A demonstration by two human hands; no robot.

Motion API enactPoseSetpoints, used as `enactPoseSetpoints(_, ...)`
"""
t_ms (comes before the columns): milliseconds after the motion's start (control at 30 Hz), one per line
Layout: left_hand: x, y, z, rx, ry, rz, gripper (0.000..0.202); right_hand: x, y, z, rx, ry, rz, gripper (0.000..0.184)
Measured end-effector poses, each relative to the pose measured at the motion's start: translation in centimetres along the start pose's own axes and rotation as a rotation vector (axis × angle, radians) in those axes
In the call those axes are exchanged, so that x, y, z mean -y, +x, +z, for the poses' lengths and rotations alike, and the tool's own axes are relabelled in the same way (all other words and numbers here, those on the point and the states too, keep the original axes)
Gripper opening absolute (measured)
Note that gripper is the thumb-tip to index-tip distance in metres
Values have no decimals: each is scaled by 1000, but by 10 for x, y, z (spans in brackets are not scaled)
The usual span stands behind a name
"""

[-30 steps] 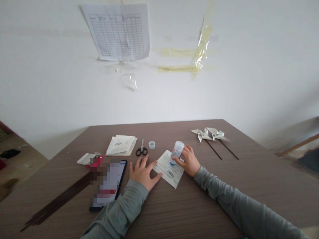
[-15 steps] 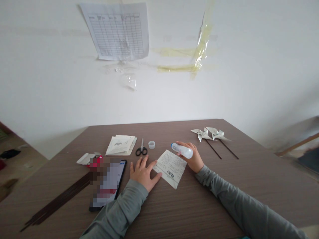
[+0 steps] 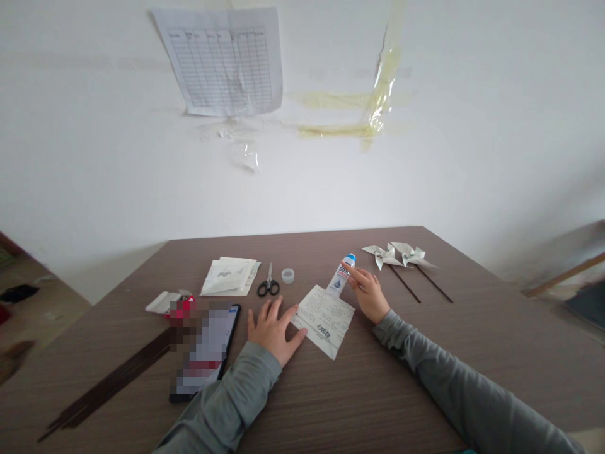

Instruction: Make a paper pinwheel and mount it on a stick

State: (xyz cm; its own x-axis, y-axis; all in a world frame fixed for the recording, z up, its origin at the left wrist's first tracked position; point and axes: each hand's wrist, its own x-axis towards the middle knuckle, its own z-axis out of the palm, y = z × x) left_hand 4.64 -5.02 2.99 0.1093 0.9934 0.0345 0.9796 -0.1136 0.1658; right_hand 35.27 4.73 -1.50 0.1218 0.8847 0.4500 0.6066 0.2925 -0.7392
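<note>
On the left edge of a square printed paper (image 3: 325, 321) my left hand (image 3: 274, 331) lies palm down, its fingers spread. My right hand (image 3: 370, 295) has its fingers at the upper part of a small translucent glue bottle (image 3: 337, 281) with a blue top and a printed label. The bottle's blue end points up and away, and its base is by the paper's far corner. Black-handled scissors (image 3: 269, 285) and a small clear cap (image 3: 287, 275) lie beyond my left hand.
Two paper pinwheels on dark sticks (image 3: 397, 257) lie at the back right. Paper sheets (image 3: 229, 277) are stacked at the back left. A phone (image 3: 205, 353), an opened red-and-white box (image 3: 172, 304) and thin dark sticks (image 3: 111, 378) are on the left. A wall rises behind the table.
My right hand has turned the glue bottle from lying across the palm, tip leftward, to blue end up, its label now showing. My left hand has stayed in place.
</note>
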Motion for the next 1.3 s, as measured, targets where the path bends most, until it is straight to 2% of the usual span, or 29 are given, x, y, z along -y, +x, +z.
enactPoseSetpoints(267,-1,0,-2,22,-10,-5,63,-6,0,-2,-41,103,-3,44)
enactPoseSetpoints(467,0,0,-1,43,-14,-2,64,-15,3,-9,-36,87,-128,40)
enactPoseSetpoints(700,3,2,2,36,-17,15,64,-21,4,-5,-40,-123,-297,54)
enactPoseSetpoints(933,1,1,5,-15,-12,12,63,-26,2,-5,-7,-65,-305,62)
enactPoseSetpoints(1033,1,0,6,-13,-8,12,63,-23,0,-3,-25,64,-289,55)
enactPoseSetpoints(1233,3,2,4,24,-22,13,65,-18,4,-3,-130,277,-236,22)
enactPoseSetpoints(1300,4,3,2,45,-29,18,65,-18,7,-5,-132,320,-187,26)
